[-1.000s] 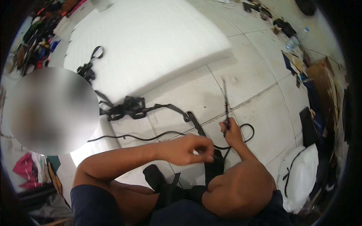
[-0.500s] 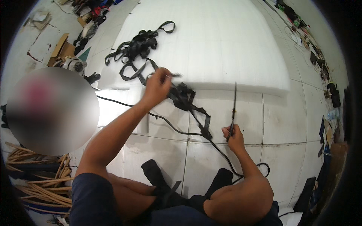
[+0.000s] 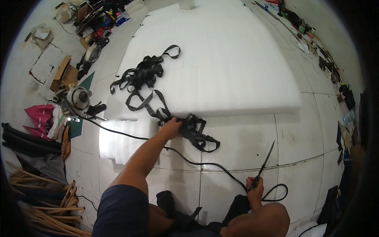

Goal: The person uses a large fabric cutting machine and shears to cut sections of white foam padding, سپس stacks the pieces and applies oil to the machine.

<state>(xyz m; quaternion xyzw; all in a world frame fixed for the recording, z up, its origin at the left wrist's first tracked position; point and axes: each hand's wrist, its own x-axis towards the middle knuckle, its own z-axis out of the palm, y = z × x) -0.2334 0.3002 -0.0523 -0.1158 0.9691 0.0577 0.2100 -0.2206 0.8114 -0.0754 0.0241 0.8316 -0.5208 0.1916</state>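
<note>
While tan sticks [image 3: 51,217] lie in a messy heap at the left side of the tile floor [image 3: 237,138], some long black rolls [image 3: 29,136] lie just past them, and a pink bag [image 3: 39,118] sits beyond the rolls. Next to the bag, a bit to its right, is a round gray machine [image 3: 79,98]. A black cord [image 3: 189,159] runs from beside it, over a small white foam block [image 3: 124,138], and on across the floor to the right.

The block is on the floor, by the near left corner of a big white foam slab [image 3: 237,59]. On top of the slab, close to its left edge, is a tangled heap of black strap [image 3: 146,73]. More loose strap [image 3: 193,132] loops over the near edge, close to that corner, and drops down to the floor.

The left hand [image 3: 171,128] reaches out to this lower strap and touches it at the slab's near edge. Its fingers are hidden in the strap, so I cannot tell if its grip is tight on it.

Farther right, and nearer to the person, the right hand [image 3: 255,185] has its grip closed around the handles of dark scissors [image 3: 265,164]. The scissors are over the floor, well apart from the slab's near edge. Their thin tip points up and a little to the right. Beside this hand, the cord makes a round loop.
</note>
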